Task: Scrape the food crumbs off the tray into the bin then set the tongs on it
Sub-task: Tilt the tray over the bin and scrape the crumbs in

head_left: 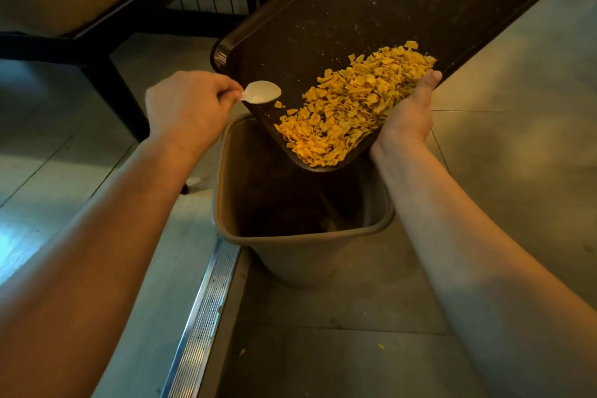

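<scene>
— Where's the tray?

— My right hand [407, 116] grips the dark tray [371, 10] by its lower edge, tilted over the bin [300, 236]. Its far corner is cut off at the top.

— And the crumbs?

— The yellow crumbs [352, 103] are heaped at the low corner, above the bin's mouth. The bin's inside is too dark to read.

— Your left?

— My left hand [187, 107] is curled round a pale spoon [262, 92]; its handle is hidden in my fist.

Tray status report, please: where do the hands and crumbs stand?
Left hand pinches white spoon; right hand holds tray tilted. Crumbs piled at low corner above bin. Nothing blocking.
</scene>
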The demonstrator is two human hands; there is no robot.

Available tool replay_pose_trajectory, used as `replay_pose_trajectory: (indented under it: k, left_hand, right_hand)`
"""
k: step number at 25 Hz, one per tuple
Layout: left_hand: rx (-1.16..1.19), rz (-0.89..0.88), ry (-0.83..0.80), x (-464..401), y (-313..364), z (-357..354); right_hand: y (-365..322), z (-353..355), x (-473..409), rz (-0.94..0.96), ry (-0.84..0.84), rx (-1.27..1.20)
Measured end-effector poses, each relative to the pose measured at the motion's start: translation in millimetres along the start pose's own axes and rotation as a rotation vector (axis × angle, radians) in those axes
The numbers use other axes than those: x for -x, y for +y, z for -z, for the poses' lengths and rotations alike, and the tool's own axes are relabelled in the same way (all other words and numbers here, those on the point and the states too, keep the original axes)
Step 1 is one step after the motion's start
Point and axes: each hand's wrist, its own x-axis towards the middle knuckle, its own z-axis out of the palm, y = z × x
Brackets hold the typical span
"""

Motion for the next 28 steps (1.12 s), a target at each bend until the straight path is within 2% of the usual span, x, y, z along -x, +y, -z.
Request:
replay_pose_trajectory:
  k: [7,12,15,17,20,24,26,28]
  left_hand:
    - [0.067,-0.071,-0.275,-4,9,5]
    - [0.364,-0.089,-0.487,-4,20,-8]
    - [0.542,-0.072,-0.558,-1,28,-12]
    - [0.604,-0.07,-0.523,1,27,-11]
    - [0.594,-0.07,-0.386,3,17,-9]
    - [0.304,0.001,-0.102,3,12,-12]
    - [0.212,0.013,-0.075,1,12,-13]
    - [0.242,-0.011,-0.116,0,14,-13]
  right_hand:
    - [-1,0,-1,-0.024,0.016,0.037]
    - [1,1,-2,-0.014,-0.011,0.031]
    - [1,1,-4,-0.019,-0.008,0.037]
    - [1,1,-4,-0.021,-0.005,0.032]
    - [2,2,-5,-0.025,0.0,0.012]
    - [1,2,-7,-0.029,0.009,0.02]
    - [2,2,-7,-0.022,0.013,0.028]
    - [1,3,-6,-0.022,0.011,0.024]
